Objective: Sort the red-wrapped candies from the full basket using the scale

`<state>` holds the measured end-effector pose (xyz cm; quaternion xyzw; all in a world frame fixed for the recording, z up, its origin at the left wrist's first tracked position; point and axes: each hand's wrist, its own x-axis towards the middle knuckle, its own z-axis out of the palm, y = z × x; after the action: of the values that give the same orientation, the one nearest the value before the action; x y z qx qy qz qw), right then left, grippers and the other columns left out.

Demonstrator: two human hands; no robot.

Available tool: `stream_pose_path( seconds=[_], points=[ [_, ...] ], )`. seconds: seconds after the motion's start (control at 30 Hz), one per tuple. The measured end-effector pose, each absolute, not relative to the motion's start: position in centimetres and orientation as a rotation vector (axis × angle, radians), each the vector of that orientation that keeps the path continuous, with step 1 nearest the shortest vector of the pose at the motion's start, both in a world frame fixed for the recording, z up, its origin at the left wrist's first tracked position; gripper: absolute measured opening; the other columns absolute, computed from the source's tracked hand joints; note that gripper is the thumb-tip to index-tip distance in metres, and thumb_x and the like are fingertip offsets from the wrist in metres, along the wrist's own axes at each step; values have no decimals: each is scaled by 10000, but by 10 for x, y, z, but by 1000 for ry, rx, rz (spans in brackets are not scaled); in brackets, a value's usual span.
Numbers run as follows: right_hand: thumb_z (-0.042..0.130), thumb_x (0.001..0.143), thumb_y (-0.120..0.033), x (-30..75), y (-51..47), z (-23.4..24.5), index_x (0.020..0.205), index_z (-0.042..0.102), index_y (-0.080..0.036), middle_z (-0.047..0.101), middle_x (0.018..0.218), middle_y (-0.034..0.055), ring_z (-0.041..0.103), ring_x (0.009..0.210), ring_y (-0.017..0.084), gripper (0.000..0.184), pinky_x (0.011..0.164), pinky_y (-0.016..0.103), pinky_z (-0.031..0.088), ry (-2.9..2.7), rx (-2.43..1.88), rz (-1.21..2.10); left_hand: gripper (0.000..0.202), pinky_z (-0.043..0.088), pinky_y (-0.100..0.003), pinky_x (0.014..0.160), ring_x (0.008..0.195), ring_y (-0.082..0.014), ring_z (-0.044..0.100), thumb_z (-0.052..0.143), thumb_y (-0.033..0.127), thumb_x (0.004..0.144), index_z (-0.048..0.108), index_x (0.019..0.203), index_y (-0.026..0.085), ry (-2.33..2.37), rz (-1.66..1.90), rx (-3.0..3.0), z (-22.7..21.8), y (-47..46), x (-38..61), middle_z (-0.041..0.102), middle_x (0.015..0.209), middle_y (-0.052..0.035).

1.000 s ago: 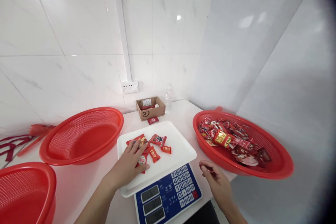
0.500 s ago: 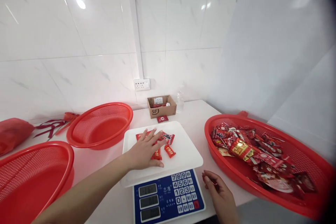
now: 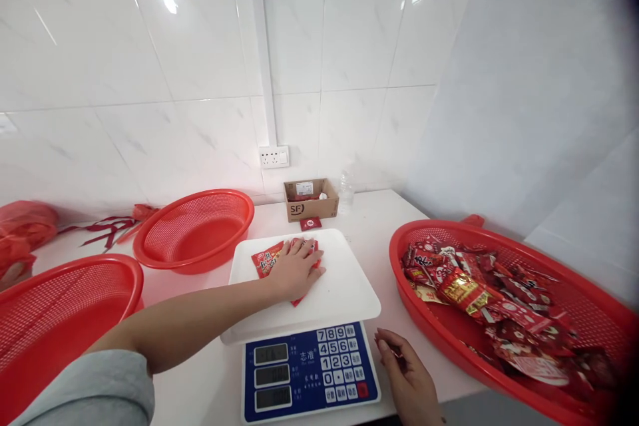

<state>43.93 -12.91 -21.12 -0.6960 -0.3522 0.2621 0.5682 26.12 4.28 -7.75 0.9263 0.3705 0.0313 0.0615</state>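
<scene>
On the white weighing tray (image 3: 344,286), my left hand (image 3: 294,273) is closed over several red snack packets (image 3: 267,259), its fingers curled round them. Packet edges stick out at the left of the hand and below it; the rest are hidden under the palm. Below the tray is the scale's blue keypad panel (image 3: 312,373) with its displays. My right hand (image 3: 407,373) rests beside the panel's right edge, fingers curled together. Something small and dark red seems to show between them, too hidden to name.
A red basket (image 3: 407,273) of mixed red packets stands at right. Two red baskets (image 3: 239,200) (image 3: 134,279) are at left. Behind the tray are a cardboard box (image 3: 312,210), a red packet (image 3: 310,223) and a clear bottle (image 3: 346,193). Another person's hand (image 3: 14,273) touches red bags at far left.
My left hand has gone from spread fingers to curled ones, and the loose packets are drawn together under it. Another person's hand has appeared at far left. My right hand stays beside the scale.
</scene>
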Motion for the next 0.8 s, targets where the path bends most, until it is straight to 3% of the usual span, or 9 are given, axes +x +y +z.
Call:
stream_pose_path(
  seconds=[0.1,0.23,0.37,0.53,0.67,0.8],
  points=[
    [573,699,-592,438,-130,-209,909,674,-199,698,931,78,628,855,224,457,794,313,512,-852,-1630,590,591,120,-601,1074,1387,-381,105,190,489,943,308,1415,154,1222,77,2729,-75,43,266,190,1518,-175],
    [569,707,-586,437,-131,-204,898,674,-196,700,931,81,630,870,231,448,792,315,514,-870,-1627,574,674,211,-542,1076,1392,-343,134,245,617,891,257,1438,223,1048,-11,2709,-56,54,253,201,1525,-126],
    [570,694,-599,436,-132,-202,886,673,-197,700,931,84,633,879,241,457,784,320,518,-874,-1627,582,761,78,-533,1112,1404,-324,86,506,668,760,294,1415,344,716,-66,2818,-35,71,222,199,1533,-24],
    [567,695,-608,436,-132,-203,901,665,-198,698,945,81,635,887,239,470,777,308,525,-874,-1640,618,664,21,-491,1128,1397,-293,162,571,602,756,378,1361,408,446,-78,2889,-36,85,200,282,1502,38],
    [569,702,-610,439,-134,-207,921,664,-201,695,980,81,634,912,241,474,787,306,525,-878,-1656,638,665,24,-503,1124,1402,-281,146,514,608,790,339,1390,380,415,-74,2887,-52,85,201,202,1529,-1],
    [568,714,-607,440,-133,-210,933,664,-191,693,985,88,630,924,239,479,827,306,513,-902,-1640,646,662,82,-549,1106,1409,-290,100,388,651,831,329,1404,324,739,37,2822,-69,68,211,175,1536,-60]
  ],
)
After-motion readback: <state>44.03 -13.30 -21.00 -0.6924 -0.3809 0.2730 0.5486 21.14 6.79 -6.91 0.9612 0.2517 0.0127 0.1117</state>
